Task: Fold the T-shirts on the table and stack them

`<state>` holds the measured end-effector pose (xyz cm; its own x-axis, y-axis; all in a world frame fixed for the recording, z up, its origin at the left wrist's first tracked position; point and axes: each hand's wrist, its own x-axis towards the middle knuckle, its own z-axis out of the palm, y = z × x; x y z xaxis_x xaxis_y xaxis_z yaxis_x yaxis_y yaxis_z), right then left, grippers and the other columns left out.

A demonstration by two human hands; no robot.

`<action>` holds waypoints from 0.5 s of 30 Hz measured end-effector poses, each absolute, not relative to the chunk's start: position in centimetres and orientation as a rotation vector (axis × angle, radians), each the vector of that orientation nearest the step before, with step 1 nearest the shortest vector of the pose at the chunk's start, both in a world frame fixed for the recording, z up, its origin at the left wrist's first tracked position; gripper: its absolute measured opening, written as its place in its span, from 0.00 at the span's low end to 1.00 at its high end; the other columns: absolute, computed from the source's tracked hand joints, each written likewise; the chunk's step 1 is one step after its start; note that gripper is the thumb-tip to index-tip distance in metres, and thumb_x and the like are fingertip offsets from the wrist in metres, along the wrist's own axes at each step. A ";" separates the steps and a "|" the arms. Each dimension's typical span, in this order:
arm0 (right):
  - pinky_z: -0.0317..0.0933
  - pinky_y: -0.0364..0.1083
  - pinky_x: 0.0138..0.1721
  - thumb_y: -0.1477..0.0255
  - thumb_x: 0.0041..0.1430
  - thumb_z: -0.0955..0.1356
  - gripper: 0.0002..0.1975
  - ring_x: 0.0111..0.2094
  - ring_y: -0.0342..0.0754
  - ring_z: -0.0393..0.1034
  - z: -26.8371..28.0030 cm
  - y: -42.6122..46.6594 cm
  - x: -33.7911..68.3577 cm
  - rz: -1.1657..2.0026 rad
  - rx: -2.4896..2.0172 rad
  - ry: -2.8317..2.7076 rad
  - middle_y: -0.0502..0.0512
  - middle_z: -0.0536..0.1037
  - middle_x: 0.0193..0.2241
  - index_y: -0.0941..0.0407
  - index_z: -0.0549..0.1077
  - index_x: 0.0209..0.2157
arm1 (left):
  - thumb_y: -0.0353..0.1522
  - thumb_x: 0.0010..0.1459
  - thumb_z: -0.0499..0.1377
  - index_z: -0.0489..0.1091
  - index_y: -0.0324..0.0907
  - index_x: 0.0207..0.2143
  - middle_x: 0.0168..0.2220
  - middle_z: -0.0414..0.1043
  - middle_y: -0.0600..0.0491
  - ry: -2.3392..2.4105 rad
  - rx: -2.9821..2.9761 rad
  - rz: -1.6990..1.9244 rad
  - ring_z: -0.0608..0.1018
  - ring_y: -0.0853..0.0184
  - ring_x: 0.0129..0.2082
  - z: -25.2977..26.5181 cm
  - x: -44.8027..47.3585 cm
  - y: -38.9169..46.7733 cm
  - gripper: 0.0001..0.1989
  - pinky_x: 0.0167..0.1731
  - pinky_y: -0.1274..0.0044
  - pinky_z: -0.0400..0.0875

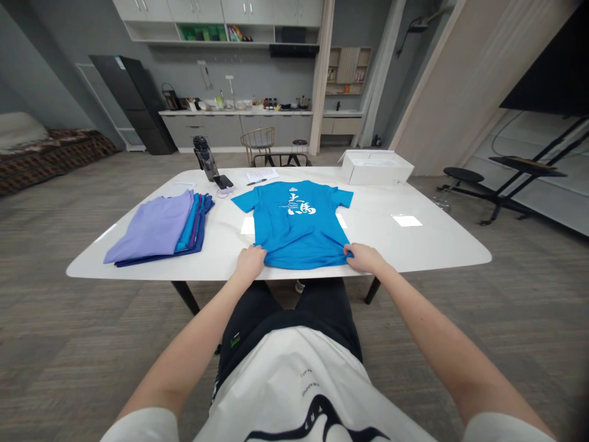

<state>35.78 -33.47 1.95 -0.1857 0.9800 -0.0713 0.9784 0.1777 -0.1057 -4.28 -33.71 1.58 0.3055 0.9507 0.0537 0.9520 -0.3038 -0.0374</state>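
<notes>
A bright blue T-shirt (pixel 299 230) with white printing lies spread on the white table, its hem toward me and its sleeves out to the sides. My left hand (pixel 251 261) is closed on the hem's left corner. At the opposite corner, my right hand (pixel 363 256) pinches the hem between thumb and fingers. Soft wrinkles cross the lower part of the shirt. Off to the left sits a stack of folded shirts (pixel 154 227), lilac on top with blue, purple and navy layers showing along its right side.
The white table (pixel 423 248) has its near edge just in front of my body. Toward the back stand a dark bottle (pixel 205 158), a phone (pixel 223 182), a pen (pixel 256 182) on paper, and an open white box (pixel 377 168). Chairs and a kitchen counter lie beyond.
</notes>
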 end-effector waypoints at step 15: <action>0.59 0.45 0.36 0.59 0.65 0.67 0.12 0.38 0.52 0.74 2.1 -33.8 34.8 0.331 -2.007 -2.455 0.56 0.81 0.36 0.52 0.78 0.36 | 0.41 0.71 0.52 0.73 0.42 0.47 0.48 0.74 0.44 -1.691 -2.651 -0.012 0.77 0.57 0.48 2.6 -0.9 -35.2 0.15 0.40 0.73 0.71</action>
<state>34.76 -33.84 2.12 -0.2066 0.9642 -0.1664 0.9738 0.1862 -0.1303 -0.93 -35.18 2.59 0.4217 0.9067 0.0046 0.9067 -0.4217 0.0066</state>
